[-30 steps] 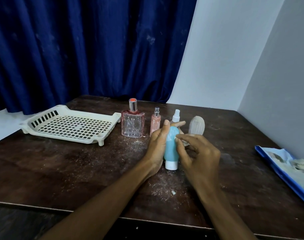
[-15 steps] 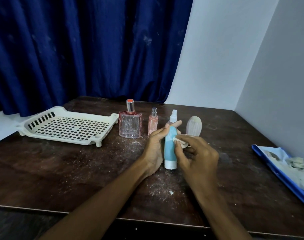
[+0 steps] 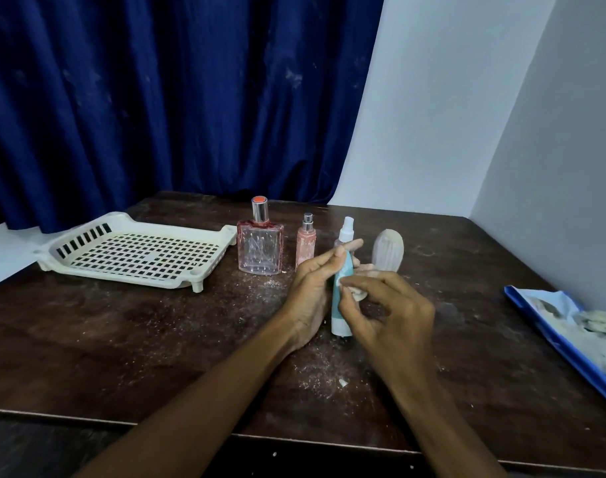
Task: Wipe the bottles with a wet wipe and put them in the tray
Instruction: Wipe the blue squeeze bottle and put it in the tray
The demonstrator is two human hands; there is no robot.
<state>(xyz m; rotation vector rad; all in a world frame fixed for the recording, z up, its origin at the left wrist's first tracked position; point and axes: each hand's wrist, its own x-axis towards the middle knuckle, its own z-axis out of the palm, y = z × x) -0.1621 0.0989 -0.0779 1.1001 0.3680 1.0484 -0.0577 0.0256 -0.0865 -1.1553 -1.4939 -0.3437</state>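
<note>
Pinching a small crumpled white wet wipe [image 3: 355, 290] in the right hand [image 3: 387, 315], thumb and fingertips closed on it, and pressing it against the teal plastic tube bottle [image 3: 340, 307]. Gripping that tube with the left hand [image 3: 311, 291], standing it white cap down on the dusty dark wooden table [image 3: 156, 339]. Glancing right to a blue packet [image 3: 566, 339] at the table edge. Moving on to the row just behind: a square pink glass perfume bottle [image 3: 260, 250], a slim pink spray bottle [image 3: 306, 243], a small clear spray bottle [image 3: 348, 229] and a pale ribbed oval bottle [image 3: 388, 251]. Panning left to the cream perforated plastic tray [image 3: 136, 253] beside the perfume bottle. Ending on a dark blue curtain [image 3: 156, 98] behind.
</note>
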